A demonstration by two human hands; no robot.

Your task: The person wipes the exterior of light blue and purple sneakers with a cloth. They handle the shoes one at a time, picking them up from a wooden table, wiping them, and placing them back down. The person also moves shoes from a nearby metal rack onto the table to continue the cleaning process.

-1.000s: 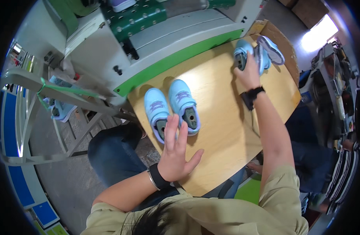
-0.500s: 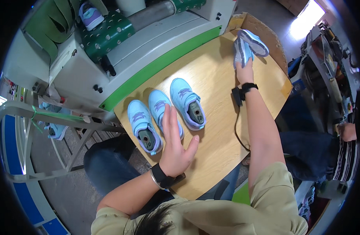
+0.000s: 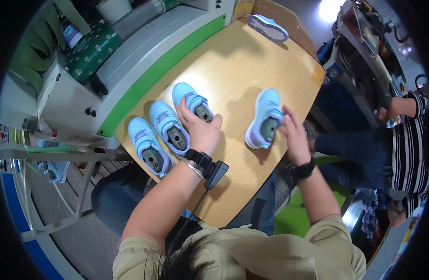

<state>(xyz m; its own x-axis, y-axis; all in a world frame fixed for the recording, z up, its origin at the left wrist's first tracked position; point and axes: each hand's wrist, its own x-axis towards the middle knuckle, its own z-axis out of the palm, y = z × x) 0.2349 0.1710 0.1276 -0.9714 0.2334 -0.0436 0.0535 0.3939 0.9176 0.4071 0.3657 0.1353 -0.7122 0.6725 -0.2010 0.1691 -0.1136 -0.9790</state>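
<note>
Three light-blue children's sneakers with purple straps and dark shoe lasts inside stand in a row on the left of the wooden table [image 3: 231,65]: an outer one [image 3: 144,140], a middle one [image 3: 164,116] and an inner one [image 3: 186,93]. My left hand [image 3: 201,133] grips the inner sneaker around its heel, thumb on the right, fingers on the left. A separate sneaker [image 3: 267,105] stands upright to the right. Beside its heel is my right hand [image 3: 296,142], fingers stretched out and apart; whether they touch it I cannot tell. Another sneaker [image 3: 268,29] lies sole-up at the far edge.
A grey machine with a green edge strip [image 3: 168,70] and a green dotted roller [image 3: 91,56] borders the table at the left. A cardboard border [image 3: 289,18] stands at the far end. A metal rack [image 3: 56,154] is at left; a person in a striped top [image 3: 408,154] is at right.
The right hand has come back from the far end and a sneaker now stands near it; another stays sole-up there. The left hand has moved onto the inner sneaker, which sits closer to the row.
</note>
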